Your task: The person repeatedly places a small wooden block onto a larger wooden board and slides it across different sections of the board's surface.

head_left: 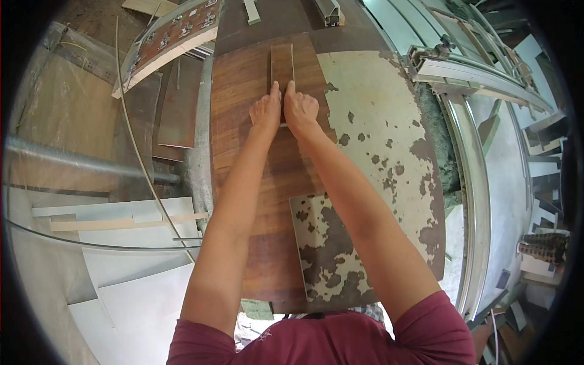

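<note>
A narrow brown wooden strip (281, 62) lies lengthwise on a larger wood-grain board (234, 146), pointing away from me. My left hand (266, 111) is closed at the strip's left edge, its index finger stretched forward along the strip. On the opposite edge, my right hand (301, 109) is closed in the same way, with its index finger pointing forward. The fingers beneath both hands are partly hidden. Right of the board is a pale sheet with brown worn patches (365, 91). A smaller patchy piece (319, 258) lies nearer to me, partly under my right forearm.
A metal rail with a fence (471, 70) runs along the right side. At the upper left is a panel with metal fittings (176, 36). White sheets (146, 298) lie at the lower left, near a thin curved strip (137, 143) and a metal pipe (91, 161).
</note>
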`<state>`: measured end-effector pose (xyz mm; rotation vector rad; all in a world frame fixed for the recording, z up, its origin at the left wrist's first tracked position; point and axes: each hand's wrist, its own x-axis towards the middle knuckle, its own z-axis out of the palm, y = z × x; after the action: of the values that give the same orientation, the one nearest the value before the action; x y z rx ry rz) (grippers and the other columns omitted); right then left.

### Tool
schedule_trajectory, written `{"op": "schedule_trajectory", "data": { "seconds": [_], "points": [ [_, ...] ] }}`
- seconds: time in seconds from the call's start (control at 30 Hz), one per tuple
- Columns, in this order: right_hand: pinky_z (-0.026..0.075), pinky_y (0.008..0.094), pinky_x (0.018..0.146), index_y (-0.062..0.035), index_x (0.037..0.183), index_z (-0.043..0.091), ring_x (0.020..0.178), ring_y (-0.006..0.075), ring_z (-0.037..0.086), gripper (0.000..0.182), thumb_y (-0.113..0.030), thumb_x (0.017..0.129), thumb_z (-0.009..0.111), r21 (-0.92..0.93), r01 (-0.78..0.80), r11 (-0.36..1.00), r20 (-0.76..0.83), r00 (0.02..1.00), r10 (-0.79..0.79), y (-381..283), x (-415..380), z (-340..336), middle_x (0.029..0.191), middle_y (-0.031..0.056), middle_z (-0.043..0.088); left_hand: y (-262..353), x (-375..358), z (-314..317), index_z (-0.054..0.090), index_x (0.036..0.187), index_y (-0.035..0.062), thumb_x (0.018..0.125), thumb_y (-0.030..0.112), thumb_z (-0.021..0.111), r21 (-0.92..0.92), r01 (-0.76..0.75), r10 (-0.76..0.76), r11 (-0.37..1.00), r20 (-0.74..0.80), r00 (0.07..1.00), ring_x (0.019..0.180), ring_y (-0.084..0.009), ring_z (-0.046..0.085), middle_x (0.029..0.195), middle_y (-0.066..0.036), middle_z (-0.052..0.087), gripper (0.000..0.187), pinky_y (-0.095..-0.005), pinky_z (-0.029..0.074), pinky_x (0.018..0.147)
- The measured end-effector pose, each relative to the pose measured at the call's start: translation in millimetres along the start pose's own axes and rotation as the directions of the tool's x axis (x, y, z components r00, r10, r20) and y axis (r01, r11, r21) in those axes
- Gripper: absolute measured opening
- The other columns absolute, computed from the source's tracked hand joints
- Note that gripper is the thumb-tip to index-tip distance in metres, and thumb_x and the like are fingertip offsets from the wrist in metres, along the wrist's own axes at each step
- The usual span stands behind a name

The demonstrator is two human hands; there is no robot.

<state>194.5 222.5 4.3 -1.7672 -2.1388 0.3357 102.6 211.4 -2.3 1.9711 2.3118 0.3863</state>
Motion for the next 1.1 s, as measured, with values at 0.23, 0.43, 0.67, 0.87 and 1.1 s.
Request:
{"op": "schedule_trajectory", "data": {
  "seconds": [0.23,0.43,0.67,0.87,1.1],
  "points": [
    [0.049,0.0347,0.063,-0.0041,0.110,0.048,0.077,0.0264,0.063,0.029,-0.012,0.082,0.045,-0.001,0.036,0.999,0.003,0.999,-0.036,0.3,80.0,12.3,0.081,0.0142,0.064,-6.0,76.7,10.3,0.039,0.122,0.0138,0.089,0.027,0.035,0.005,0.003,-0.003,1.000,-0.066,0.998,0.089,-0.0335,0.057,0.094,-0.018,0.060,0.036,-0.0449,0.045,0.073],
    [0.049,0.0340,0.064,-0.0057,0.105,0.049,0.079,0.0258,0.063,0.025,-0.012,0.082,0.044,-0.014,0.060,0.998,-0.019,0.998,-0.060,2.1,84.7,12.1,0.084,0.0128,0.064,-7.5,82.5,14.6,0.038,0.122,0.0132,0.089,0.025,0.034,0.028,-0.007,0.009,1.000,-0.085,0.996,0.088,-0.0338,0.057,0.094,-0.017,0.060,0.035,-0.0446,0.045,0.073],
    [0.049,0.0342,0.062,-0.0051,0.113,0.045,0.075,0.0263,0.063,0.033,-0.012,0.081,0.045,-0.005,0.044,0.999,-0.006,0.999,-0.044,7.1,30.8,-2.8,0.081,0.0141,0.064,4.0,30.9,12.2,0.038,0.124,0.0140,0.089,0.026,0.035,0.011,0.016,-0.015,1.000,-0.081,0.997,0.084,-0.0336,0.059,0.090,-0.016,0.061,0.037,-0.0441,0.046,0.071],
    [0.049,0.0342,0.059,-0.0060,0.120,0.041,0.071,0.0261,0.063,0.040,-0.011,0.080,0.045,-0.057,0.051,0.997,-0.010,0.999,-0.052,11.8,-43.6,-11.7,0.076,0.0127,0.064,15.7,-43.6,6.7,0.037,0.124,0.0123,0.089,0.027,0.035,0.000,0.045,-0.045,0.999,-0.060,0.997,0.078,-0.0322,0.060,0.085,-0.017,0.061,0.039,-0.0440,0.048,0.066],
    [0.049,0.0318,0.058,-0.0053,0.121,0.041,0.069,0.0227,0.064,0.041,-0.018,0.083,0.045,-0.156,0.077,0.985,0.005,0.997,-0.077,15.5,-137.0,-29.8,0.074,0.0099,0.064,29.3,-137.8,-4.2,0.036,0.125,0.0099,0.089,0.026,0.036,-0.009,0.045,-0.045,0.999,-0.067,0.997,0.074,-0.0316,0.061,0.080,-0.016,0.061,0.040,-0.0420,0.049,0.063]
  ]
}}
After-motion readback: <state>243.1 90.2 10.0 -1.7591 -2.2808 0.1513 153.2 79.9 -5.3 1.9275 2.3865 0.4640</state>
